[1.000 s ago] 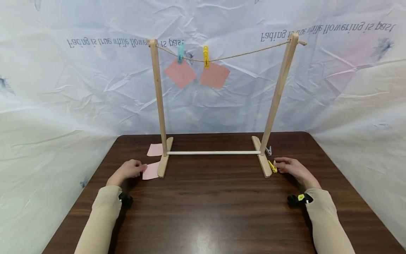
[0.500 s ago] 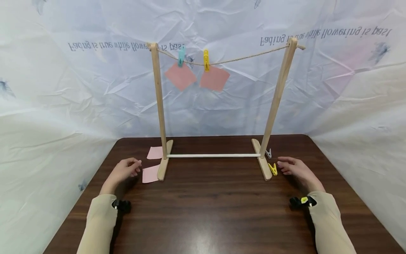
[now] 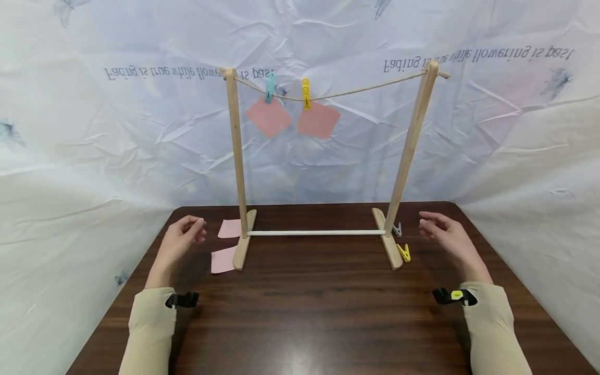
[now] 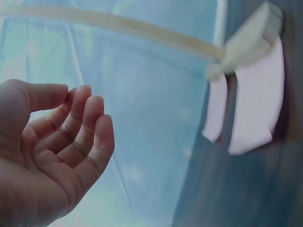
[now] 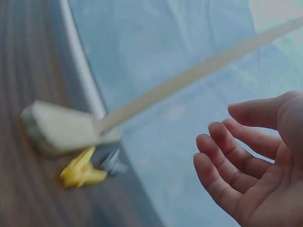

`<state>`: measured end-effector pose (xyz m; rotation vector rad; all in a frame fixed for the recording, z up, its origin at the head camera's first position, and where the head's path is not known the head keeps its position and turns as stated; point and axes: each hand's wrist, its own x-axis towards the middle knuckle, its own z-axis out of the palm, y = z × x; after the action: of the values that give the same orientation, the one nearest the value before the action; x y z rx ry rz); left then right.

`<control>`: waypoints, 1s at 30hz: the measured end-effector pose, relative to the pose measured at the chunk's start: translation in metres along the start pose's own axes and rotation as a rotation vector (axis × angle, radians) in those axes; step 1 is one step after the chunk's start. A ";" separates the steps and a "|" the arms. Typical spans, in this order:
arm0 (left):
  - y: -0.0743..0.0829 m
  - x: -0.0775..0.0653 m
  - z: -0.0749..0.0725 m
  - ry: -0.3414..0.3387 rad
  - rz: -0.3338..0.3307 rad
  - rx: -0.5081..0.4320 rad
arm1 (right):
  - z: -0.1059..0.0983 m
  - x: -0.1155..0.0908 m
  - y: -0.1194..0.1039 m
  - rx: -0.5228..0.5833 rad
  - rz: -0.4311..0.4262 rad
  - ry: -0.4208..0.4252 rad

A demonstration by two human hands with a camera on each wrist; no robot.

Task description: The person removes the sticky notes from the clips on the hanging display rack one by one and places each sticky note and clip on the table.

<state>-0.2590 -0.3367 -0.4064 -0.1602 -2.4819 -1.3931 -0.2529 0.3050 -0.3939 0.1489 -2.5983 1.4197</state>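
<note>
My left hand (image 3: 183, 238) is raised over the left of the table with loosely bent fingers and nothing in them. Two pink paper squares lie to its right: a front one (image 3: 223, 260) and a back one (image 3: 229, 228), each partly at the stand's left foot. On the other side my right hand (image 3: 450, 237), also holding nothing, hovers with relaxed fingers. Nearest to it are a yellow clothespin (image 3: 404, 252) and a grey clothespin (image 3: 397, 229), both lying by the right foot. In the right wrist view the yellow clothespin (image 5: 83, 170) looks blurred.
A wooden stand (image 3: 407, 156) carries a sagging string (image 3: 370, 89). From it hang two pink squares, one (image 3: 269, 117) under a blue clothespin (image 3: 269, 89), another (image 3: 317, 120) under a yellow clothespin (image 3: 306, 94). A white rod (image 3: 315, 233) joins the feet on the dark table (image 3: 300, 302).
My left hand has let go of the front paper square and risen away. The right hand has drawn back up and right from the yellow clothespin, which stays on the table.
</note>
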 end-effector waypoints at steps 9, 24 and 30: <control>0.037 0.005 0.026 0.011 0.078 -0.136 | 0.007 -0.006 -0.047 -0.010 -0.107 0.093; 0.120 0.009 0.057 -0.078 0.212 -0.155 | 0.035 -0.011 -0.118 0.181 -0.350 0.177; 0.131 0.026 0.072 -0.092 0.291 -0.211 | 0.045 0.004 -0.153 0.207 -0.458 0.230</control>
<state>-0.2672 -0.2076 -0.3272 -0.6168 -2.2608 -1.5430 -0.2356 0.1849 -0.2905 0.5352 -2.0570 1.4260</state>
